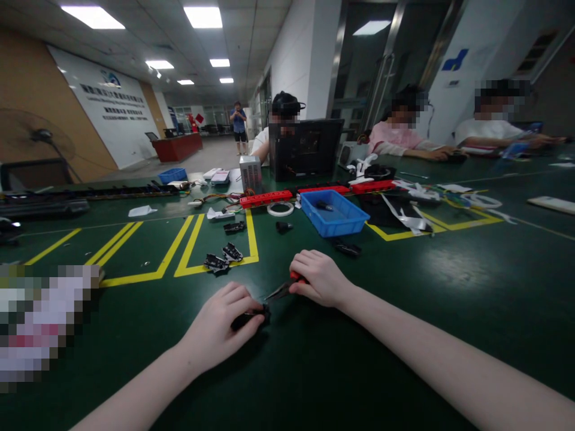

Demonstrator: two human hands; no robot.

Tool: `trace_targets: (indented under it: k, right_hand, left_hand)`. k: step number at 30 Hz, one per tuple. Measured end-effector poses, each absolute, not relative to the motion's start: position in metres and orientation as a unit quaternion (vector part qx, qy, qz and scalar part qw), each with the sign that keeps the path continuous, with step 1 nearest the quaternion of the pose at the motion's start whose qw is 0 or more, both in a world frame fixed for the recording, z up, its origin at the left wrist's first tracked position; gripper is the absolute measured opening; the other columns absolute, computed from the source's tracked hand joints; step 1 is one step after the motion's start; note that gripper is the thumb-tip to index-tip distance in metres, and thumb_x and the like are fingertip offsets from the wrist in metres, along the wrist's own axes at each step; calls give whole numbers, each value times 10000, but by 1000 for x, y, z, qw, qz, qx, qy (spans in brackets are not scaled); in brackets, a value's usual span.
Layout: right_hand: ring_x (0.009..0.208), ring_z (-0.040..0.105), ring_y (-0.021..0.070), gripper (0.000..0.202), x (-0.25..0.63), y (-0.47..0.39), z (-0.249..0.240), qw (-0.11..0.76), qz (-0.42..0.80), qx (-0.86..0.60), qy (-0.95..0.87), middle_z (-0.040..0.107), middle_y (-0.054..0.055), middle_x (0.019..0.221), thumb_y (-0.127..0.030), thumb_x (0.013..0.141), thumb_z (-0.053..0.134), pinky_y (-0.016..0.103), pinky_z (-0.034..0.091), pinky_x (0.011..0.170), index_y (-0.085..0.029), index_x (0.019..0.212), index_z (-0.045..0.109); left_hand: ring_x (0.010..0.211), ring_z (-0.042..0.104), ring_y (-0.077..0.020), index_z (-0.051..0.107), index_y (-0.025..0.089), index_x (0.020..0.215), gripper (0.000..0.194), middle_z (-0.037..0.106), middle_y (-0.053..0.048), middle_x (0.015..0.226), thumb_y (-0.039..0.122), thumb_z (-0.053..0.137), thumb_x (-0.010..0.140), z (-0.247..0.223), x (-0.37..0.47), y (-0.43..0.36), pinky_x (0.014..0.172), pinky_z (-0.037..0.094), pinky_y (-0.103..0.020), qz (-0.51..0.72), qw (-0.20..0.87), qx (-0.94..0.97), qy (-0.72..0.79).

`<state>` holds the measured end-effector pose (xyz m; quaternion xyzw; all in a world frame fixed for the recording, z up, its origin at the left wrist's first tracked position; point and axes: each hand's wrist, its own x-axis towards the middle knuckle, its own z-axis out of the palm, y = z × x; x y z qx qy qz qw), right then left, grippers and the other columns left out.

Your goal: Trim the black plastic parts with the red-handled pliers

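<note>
My left hand (229,320) is closed on a small black part (266,313), whose far end pokes out past the thumb and fingertips. In my right hand (321,278) is a pair of pliers (281,291) with red handles, gripped with its narrow jaws pointing left. The jaw tips are just above the black part; whether they touch it I cannot tell. Beyond my left hand lie two similar black parts (223,257) side by side at the yellow tape. Further off are a black piece (234,227) and a black cone-shaped piece (283,227).
A blue bin (335,221) with a dark item inside stands beyond my right hand, with another black piece (347,248) before it. Red power strips (266,198), a tape roll (280,209) and a black computer case (306,149) line the back. Several people sit or stand around.
</note>
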<state>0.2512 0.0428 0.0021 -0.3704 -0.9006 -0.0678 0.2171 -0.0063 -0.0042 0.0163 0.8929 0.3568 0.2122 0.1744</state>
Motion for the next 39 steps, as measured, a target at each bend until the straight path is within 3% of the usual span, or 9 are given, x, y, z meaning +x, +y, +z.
trace_targets:
  k: [9,15,21,25,29,33,39]
  right_hand:
    - [755,501,179,482,249,41,1,238,-47,-354,-903,603,88,802,-348,1002,193,324,346,700,-166,768,573]
    - [720,477,177,433,247,41,2,225,-93,-385,-890,596,70,736,-340,992,265,328,325,685,-172,717,554]
    - [776,499,185,394,244,39,4,215,-104,-393,-888,624,71,777,-331,984,305,329,331,717,-172,746,575]
    - [816,509,196,413,244,39,4,227,-93,-389,-888,628,79,792,-336,988,283,334,348,770,-174,744,574]
    - [737,501,177,444,245,40,3,234,-63,-406,-881,618,67,765,-346,997,242,318,342,705,-175,749,568]
    - [719,504,169,459,246,42,1,238,-39,-426,-872,606,57,735,-350,1001,230,307,333,684,-177,749,573]
    - [718,510,168,440,245,43,0,224,-38,-423,-877,610,60,737,-341,995,249,307,331,686,-175,749,574]
  left_hand:
    - [964,569,-223,593,214,1129,302,553,-72,1119,189,609,828,6,-8,1,852,508,-383,185,185,908,326]
    - [1021,570,-208,564,231,1189,315,518,-64,1216,229,604,877,9,-9,1,880,518,-364,177,224,896,339]
    - [947,598,-182,547,239,1204,302,540,-45,1169,257,579,904,11,-8,0,829,521,-329,164,244,891,346]
    - [854,607,-179,545,218,1162,251,560,-47,1086,291,537,922,12,-8,0,752,509,-320,146,224,897,353]
    - [814,613,-195,494,209,1186,302,616,-38,997,321,537,909,9,-8,0,697,479,-321,145,208,898,359]
    - [837,624,-213,447,195,1276,420,646,-52,1025,334,545,892,7,-7,1,713,468,-334,135,181,904,363]
    - [820,620,-233,515,192,1243,402,656,-55,977,406,536,903,7,-7,2,709,447,-344,106,125,920,356]
